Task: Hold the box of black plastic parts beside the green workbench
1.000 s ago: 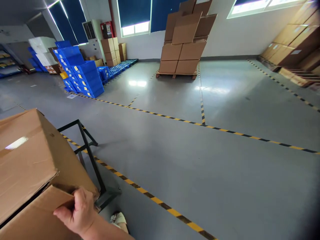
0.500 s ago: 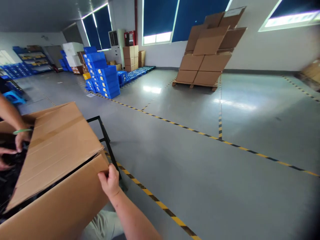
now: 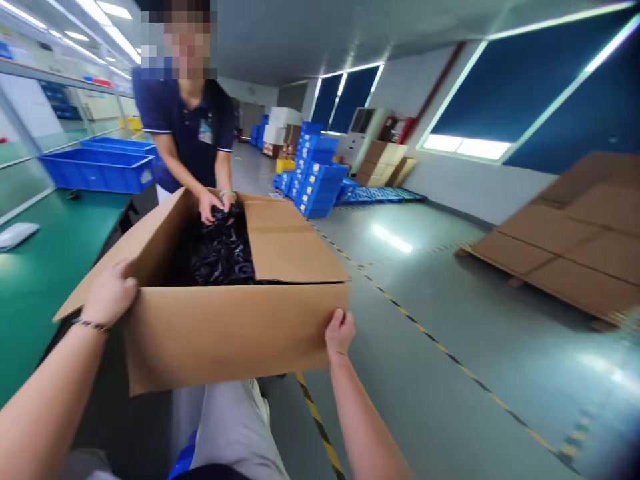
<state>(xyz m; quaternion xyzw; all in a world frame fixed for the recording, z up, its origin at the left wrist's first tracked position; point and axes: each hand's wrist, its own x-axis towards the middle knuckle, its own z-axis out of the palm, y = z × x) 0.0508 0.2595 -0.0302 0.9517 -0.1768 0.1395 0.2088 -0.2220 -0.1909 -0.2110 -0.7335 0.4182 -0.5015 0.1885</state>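
Observation:
An open cardboard box [image 3: 215, 333] stands in front of me, its near flap hanging towards me and its right flap folded outward. Black pieces [image 3: 215, 253], too jumbled to name, lie inside. At the near left corner, my left hand [image 3: 111, 290] is closed on the box's edge. My right hand [image 3: 340, 331] grips the right end of the near flap, thumb on top and fingers partly hidden. Across the box, a co-worker's hands [image 3: 216, 207] are down among the black pieces.
A co-worker [image 3: 185, 133] in a dark polo shirt stands at the far side. On the left is a green worktop [image 3: 75, 233] with blue bins [image 3: 100, 170] and a white mouse [image 3: 19, 235]. Stacked blue boxes [image 3: 320, 177] and a pallet of cartons [image 3: 565, 233] stand on the right.
My view has swung left, bringing my left hand, the box's inside and the co-worker into sight. My right hand still holds the right end of the near flap.

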